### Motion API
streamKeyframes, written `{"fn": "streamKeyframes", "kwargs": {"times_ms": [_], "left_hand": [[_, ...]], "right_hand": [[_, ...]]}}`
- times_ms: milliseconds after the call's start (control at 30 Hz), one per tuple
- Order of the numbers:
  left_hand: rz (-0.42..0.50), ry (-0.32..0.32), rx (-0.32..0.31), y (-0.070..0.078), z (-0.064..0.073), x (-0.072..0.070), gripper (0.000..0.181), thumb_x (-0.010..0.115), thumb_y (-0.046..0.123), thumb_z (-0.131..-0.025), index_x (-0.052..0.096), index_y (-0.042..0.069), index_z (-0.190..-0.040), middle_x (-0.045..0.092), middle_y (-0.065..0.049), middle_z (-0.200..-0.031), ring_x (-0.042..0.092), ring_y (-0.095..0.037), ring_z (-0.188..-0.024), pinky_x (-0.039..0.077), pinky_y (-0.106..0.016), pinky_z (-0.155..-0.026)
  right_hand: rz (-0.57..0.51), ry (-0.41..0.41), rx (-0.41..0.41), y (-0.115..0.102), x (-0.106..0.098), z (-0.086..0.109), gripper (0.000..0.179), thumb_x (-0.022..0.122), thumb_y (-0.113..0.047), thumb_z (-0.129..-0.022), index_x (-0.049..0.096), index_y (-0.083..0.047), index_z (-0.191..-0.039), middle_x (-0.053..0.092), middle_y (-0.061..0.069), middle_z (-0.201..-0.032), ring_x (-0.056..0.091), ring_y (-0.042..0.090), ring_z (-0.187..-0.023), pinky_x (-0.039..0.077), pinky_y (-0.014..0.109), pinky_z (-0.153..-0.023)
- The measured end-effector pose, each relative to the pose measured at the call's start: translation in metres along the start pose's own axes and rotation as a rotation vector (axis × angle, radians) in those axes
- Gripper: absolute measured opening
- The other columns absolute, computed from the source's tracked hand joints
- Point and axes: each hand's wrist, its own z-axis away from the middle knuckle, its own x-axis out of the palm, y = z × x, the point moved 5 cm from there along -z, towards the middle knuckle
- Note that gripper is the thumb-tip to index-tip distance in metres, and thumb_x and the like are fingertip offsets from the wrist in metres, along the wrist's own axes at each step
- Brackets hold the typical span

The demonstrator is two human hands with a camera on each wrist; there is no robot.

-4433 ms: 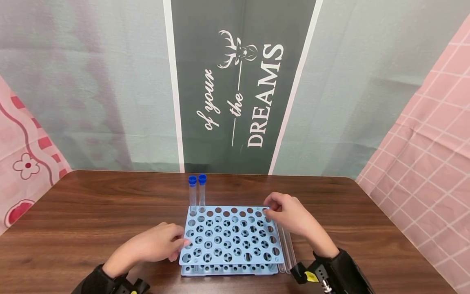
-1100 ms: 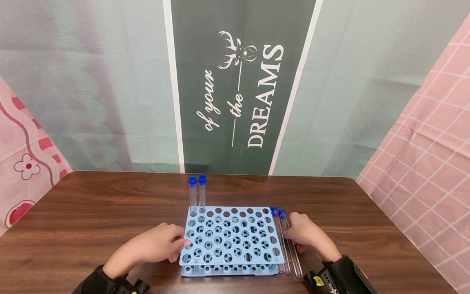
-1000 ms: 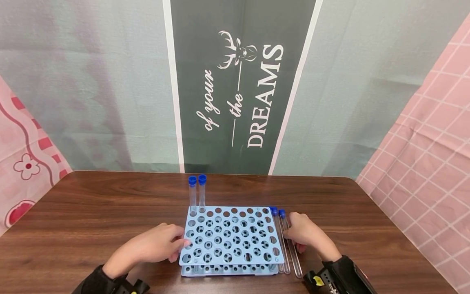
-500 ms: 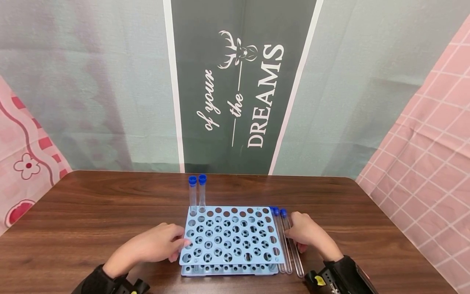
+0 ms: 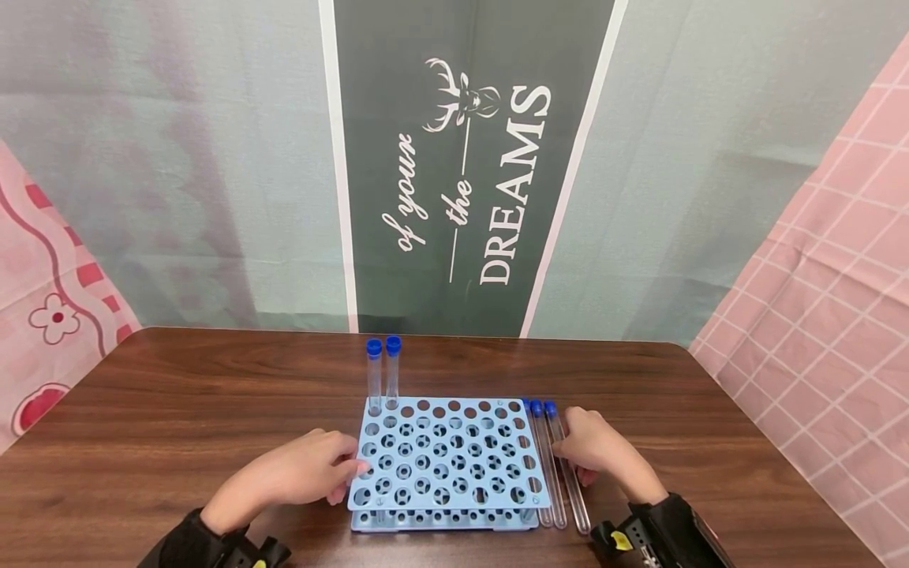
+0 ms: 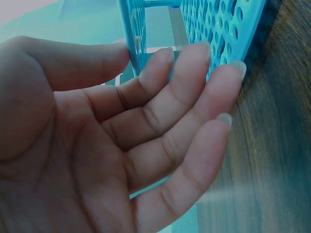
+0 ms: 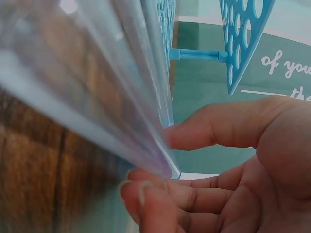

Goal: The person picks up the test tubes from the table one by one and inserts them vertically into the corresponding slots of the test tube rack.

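Note:
A pale blue test tube rack [image 5: 449, 461] stands on the table, its top pierced by rows of round holes. Two clear tubes with blue caps [image 5: 374, 347] stand upright in its back left corner. At the rack's left edge is my left hand [image 5: 305, 469], thumb on the top plate and fingers curled below, holding it. My right hand [image 5: 592, 446] pinches a clear blue-capped test tube [image 5: 574, 497] between thumb and forefinger. That tube lies right of the rack, outermost in a small group of lying tubes [image 5: 550, 481]; the group's left side is partly hidden by the rack.
The brown wood table [image 5: 213, 394] reaches back to a grey-green curtain [image 5: 461, 300] with white lettering. Pink cloths [image 5: 817, 315] hang at both sides. Each wrist wears a black camera strap [image 5: 660, 528].
My right hand has moved from the rack's back right corner to the outermost lying tube. Lately that tube and the hand have slid slightly right. My left hand stays on the rack.

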Motion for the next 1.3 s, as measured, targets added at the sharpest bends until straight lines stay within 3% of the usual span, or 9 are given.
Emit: {"fn": "streamKeyframes", "kwargs": {"times_ms": [967,1300], "left_hand": [[-0.010,0.016,0.002,-0.001,0.000,0.001,0.027,0.054,0.023,-0.092,0.052,0.013,-0.067,0.049,0.009,-0.050,0.042,-0.002,-0.045,0.035,-0.022,-0.047],[0.000,0.010,0.002,0.000,0.000,0.000,0.027,0.053,0.022,-0.092,0.052,0.013,-0.067,0.049,0.009,-0.051,0.041,-0.002,-0.045,0.034,-0.022,-0.047]], "right_hand": [[-0.026,0.029,-0.009,-0.005,-0.013,0.005,0.016,0.064,-0.003,-0.078,0.048,0.002,-0.082,0.050,0.008,-0.049,0.050,0.013,-0.033,0.044,0.028,-0.036],[-0.108,0.071,-0.059,-0.014,-0.027,0.014,0.018,0.062,0.000,-0.079,0.048,0.004,-0.090,0.050,0.006,-0.045,0.050,0.015,-0.033,0.047,0.033,-0.039]]}}
